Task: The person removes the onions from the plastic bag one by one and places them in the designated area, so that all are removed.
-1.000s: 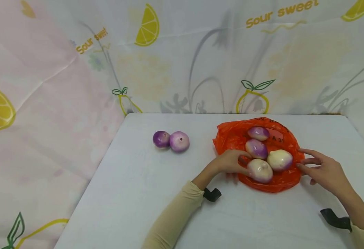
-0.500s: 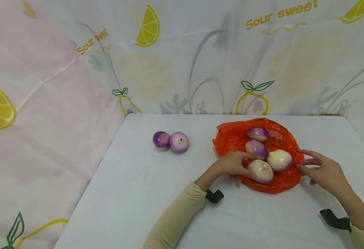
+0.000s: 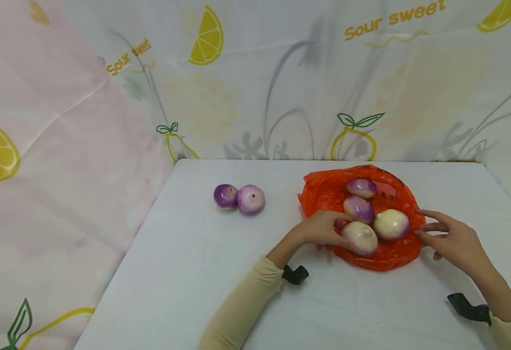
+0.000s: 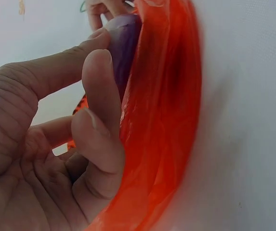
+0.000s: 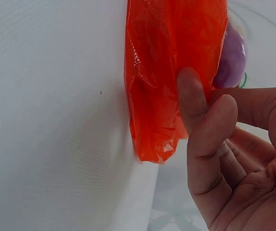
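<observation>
A red plastic bag (image 3: 325,192) lies spread on the white table, its mouth facing up, with several shiny purple-and-white onions inside. My left hand (image 3: 323,228) reaches over the bag's left side. Its thumb and fingers hold the nearest pale onion (image 3: 362,239); in the left wrist view the thumb tip is on an onion (image 4: 121,53) beside the red plastic. At the bag's right edge my right hand (image 3: 456,243) pinches the rim with thumb and fingers. Beside the pale one sit a second pale onion (image 3: 391,224) and a purple onion (image 3: 358,209); another purple onion (image 3: 362,187) is behind.
A dark purple onion (image 3: 226,196) and a lighter purple onion (image 3: 251,199) touch each other on the left part of the white table (image 3: 194,272). A patterned cloth (image 3: 246,97) hangs behind the table's back edge.
My left hand and the near pale onion shifted slightly right, then back left, the onion parting a little from its neighbour. My right hand stays at the bag's rim.
</observation>
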A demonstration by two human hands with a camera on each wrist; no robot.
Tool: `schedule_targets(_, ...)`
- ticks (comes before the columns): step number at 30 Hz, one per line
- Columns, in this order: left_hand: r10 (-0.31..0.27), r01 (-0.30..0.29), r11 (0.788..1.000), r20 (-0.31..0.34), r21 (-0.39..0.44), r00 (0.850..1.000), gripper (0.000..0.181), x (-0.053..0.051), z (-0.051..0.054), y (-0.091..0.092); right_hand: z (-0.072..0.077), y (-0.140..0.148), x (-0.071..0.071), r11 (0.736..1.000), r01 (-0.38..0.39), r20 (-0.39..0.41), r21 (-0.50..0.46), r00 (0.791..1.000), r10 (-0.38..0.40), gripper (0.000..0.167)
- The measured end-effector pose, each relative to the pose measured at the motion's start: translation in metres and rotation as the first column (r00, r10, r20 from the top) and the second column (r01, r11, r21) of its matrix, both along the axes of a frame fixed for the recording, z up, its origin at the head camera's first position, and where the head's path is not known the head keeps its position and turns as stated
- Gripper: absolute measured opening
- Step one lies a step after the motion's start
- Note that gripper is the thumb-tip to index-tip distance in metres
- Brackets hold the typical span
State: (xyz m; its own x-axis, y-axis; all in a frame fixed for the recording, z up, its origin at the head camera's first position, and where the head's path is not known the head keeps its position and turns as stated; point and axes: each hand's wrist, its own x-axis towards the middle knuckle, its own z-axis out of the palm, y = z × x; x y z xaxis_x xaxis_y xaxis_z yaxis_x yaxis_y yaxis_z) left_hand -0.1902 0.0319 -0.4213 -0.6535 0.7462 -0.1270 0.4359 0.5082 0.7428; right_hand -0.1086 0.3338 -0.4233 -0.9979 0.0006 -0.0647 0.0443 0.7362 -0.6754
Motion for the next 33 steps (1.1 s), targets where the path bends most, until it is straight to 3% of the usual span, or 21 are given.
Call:
schedule_targets(5,0.062,-0.066,0.997,0.117,0.03,0.991,0.057,-0.001,0.008,-0.018,0.001,0.0,0.0,1.0,-0.005,0.002,0.001,1.0,0.005,0.059)
schedule_targets(10,0.069,-0.084,0.994,0.189,0.074,0.979,0.055,-0.01,0.014,-0.04,0.002,0.0,0.0,1.0,-0.004,0.012,0.006,1.0,0.004,0.06)
schedule_targets(15,0.105,-0.121,0.989,0.183,0.081,0.978,0.056,-0.017,0.028,-0.067,0.002,-0.001,0.0,1.0,-0.005,0.013,0.006,1.0,0.005,0.059)
schedule_targets(23,0.22,-0.232,0.969,0.136,0.083,0.966,0.065,-0.025,0.052,-0.112,0.001,0.001,-0.001,1.0,0.008,0.016,0.013,1.0,-0.008,0.06)
schedule_targets(26,0.286,-0.293,0.954,0.09,0.069,0.954,0.065,-0.029,0.056,-0.132,0.001,0.001,-0.001,1.0,0.005,0.01,0.01,1.0,-0.005,0.059)
schedule_targets(30,0.372,-0.376,0.922,0.058,0.091,0.927,0.06,-0.034,0.061,-0.16,0.001,0.001,-0.001,1.0,0.003,0.009,0.006,1.0,-0.003,0.06)
schedule_targets(33,0.409,-0.411,0.905,0.042,0.111,0.911,0.058,-0.037,0.066,-0.18,0.001,0.001,-0.001,1.0,0.001,0.009,0.005,1.0,-0.001,0.06)
